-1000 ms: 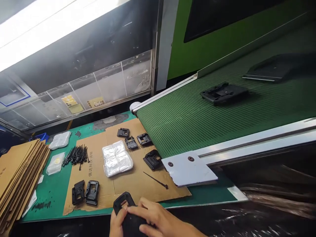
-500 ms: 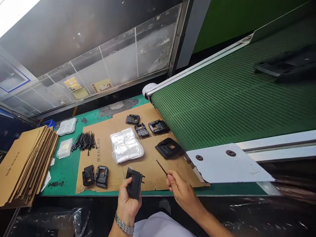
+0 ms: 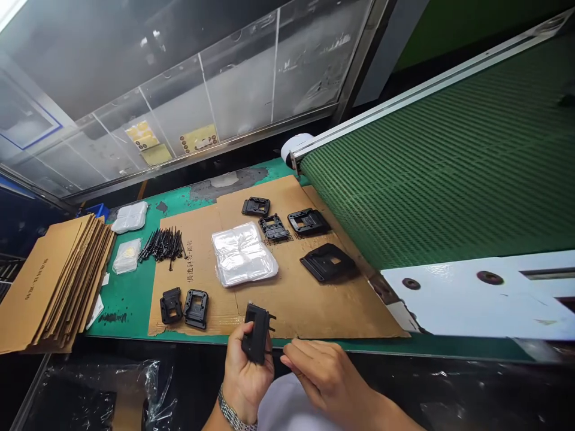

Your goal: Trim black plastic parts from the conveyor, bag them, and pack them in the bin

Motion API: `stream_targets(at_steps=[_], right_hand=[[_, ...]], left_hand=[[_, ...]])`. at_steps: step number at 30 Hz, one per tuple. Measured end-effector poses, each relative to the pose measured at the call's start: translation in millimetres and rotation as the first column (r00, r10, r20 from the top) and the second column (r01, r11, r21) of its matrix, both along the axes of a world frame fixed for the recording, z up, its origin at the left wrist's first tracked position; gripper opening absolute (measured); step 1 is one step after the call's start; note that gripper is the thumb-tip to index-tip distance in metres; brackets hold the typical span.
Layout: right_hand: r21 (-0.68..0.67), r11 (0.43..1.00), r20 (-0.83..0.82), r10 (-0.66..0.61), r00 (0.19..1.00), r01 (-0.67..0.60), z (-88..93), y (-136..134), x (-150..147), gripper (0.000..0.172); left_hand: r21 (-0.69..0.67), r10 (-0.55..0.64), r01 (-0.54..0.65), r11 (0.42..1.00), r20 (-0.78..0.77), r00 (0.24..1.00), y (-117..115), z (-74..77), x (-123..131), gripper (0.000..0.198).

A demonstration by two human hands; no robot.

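The left hand (image 3: 249, 362) clamps a black part (image 3: 257, 335) between thumb and fingers; just beside it, the right hand's (image 3: 317, 366) pinched fingertips apparently hold a pin (image 3: 275, 352) — cardboard sheet (image 3: 287, 305) reads "俱进科技-周转".

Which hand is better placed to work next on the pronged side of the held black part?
Probably the right: the right hand is close beside the prongs, while the left hand is occupied gripping the black part.
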State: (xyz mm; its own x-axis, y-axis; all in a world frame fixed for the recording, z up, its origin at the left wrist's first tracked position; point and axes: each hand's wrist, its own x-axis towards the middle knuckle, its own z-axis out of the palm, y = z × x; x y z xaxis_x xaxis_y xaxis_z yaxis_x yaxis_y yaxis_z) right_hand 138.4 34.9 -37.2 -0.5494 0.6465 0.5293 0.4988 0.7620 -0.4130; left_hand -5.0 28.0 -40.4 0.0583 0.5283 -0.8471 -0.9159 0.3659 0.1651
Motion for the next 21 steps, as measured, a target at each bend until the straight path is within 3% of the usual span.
stream_targets(at_steps=[5, 8, 9, 12, 15, 21], right_hand=[[-0.076, 0.995, -0.017, -0.062, 0.998, 0.060, -5.8, 12.1, -0.4, 0.034], [-0.163, 0.982, -0.047, -0.109, 0.993, 0.100, -12.1, 16.6, 2.0, 0.033], [-0.198, 0.976, -0.064, -0.103, 0.993, 0.089, -13.3, 16.9, 2.9, 0.034], [-0.277, 0.960, -0.129, -0.002, 0.992, -0.034, -12.5, 14.6, 4.7, 0.036], [-0.251, 0.954, -0.151, 0.127, 0.980, -0.162, -7.6, 11.3, 4.7, 0.038], [-0.126, 0.957, -0.093, 0.251, 0.964, -0.261, -2.5, 8.1, -1.6, 0.037]], left_hand=[[-0.010, -0.012, 0.014, 1.000, 0.111, 0.994, -10.6, -7.6, -11.9, 0.010], [0.060, -0.124, 0.117, 0.991, 0.127, 0.984, -15.7, -5.2, -17.5, 0.001], [0.083, -0.166, 0.156, 0.984, 0.134, 0.977, -17.2, -3.8, -18.6, 0.007], [0.200, -0.236, 0.212, 0.957, 0.108, 0.966, -19.3, -0.7, -19.8, 0.013], [0.346, -0.301, 0.278, 0.896, 0.011, 0.954, -17.9, -1.5, -20.0, 0.017], [0.362, -0.366, 0.383, 0.850, -0.115, 0.923, -15.9, -2.1, -20.7, 0.023]])
